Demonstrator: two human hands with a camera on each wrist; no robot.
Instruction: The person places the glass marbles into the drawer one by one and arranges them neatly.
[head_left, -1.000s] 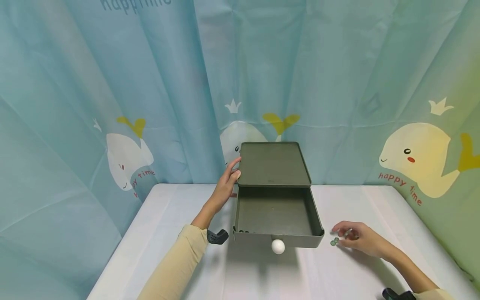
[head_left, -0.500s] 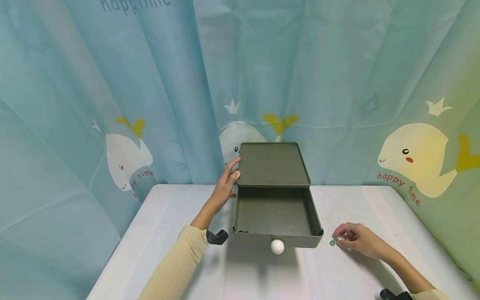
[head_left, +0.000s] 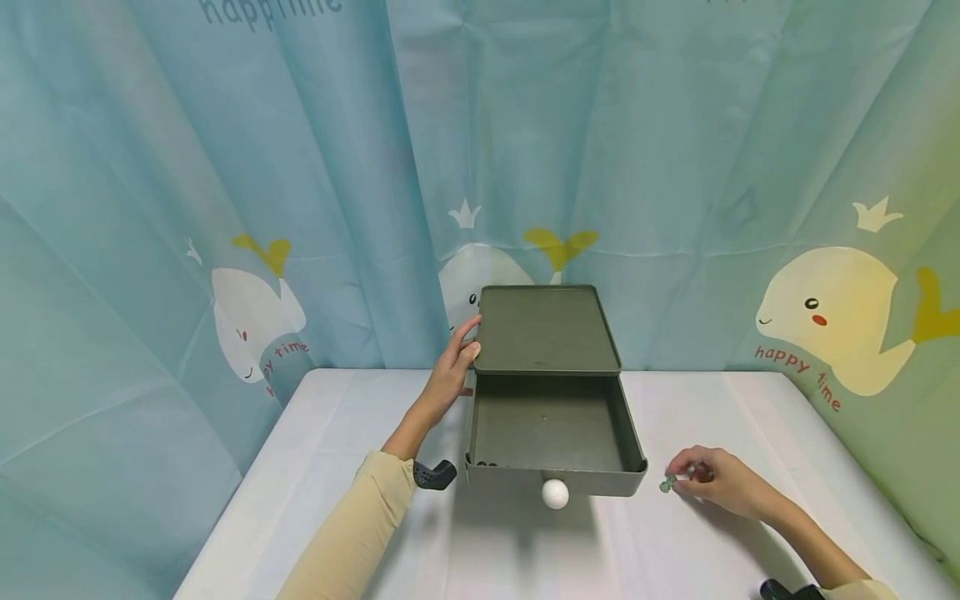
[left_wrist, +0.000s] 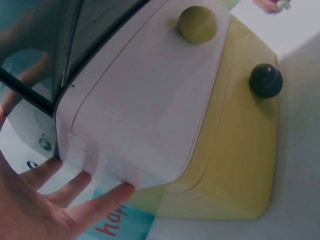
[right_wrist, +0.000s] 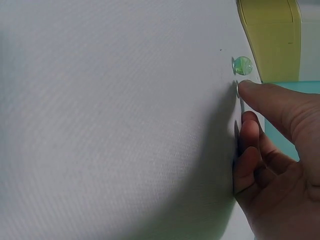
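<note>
My left hand [head_left: 448,371] lies with extended fingers against the left side of an olive-green drawer box [head_left: 546,329]. In the left wrist view its fingertips [left_wrist: 125,190] touch the side of a white tier. The top drawer [head_left: 555,482] is pulled out by its white knob side, and a few small dark round things [head_left: 487,464] sit inside near its front. To the right, my right hand [head_left: 723,482] is low over the table, curled thumb and finger pinching a glass marble, mostly hidden. A green-tinted glass marble [right_wrist: 243,65] lies just beyond the thumb.
The box shows yellow [left_wrist: 240,140] and white tiers with round knobs [left_wrist: 266,80] in the left wrist view. It stands on a white table [head_left: 345,417] in front of a blue-green curtain [head_left: 660,150] printed with whales.
My right thumb and fingers have drawn closer together at the marbles, and one marble is now mostly covered by them. My left hand and the drawer box stay put.
</note>
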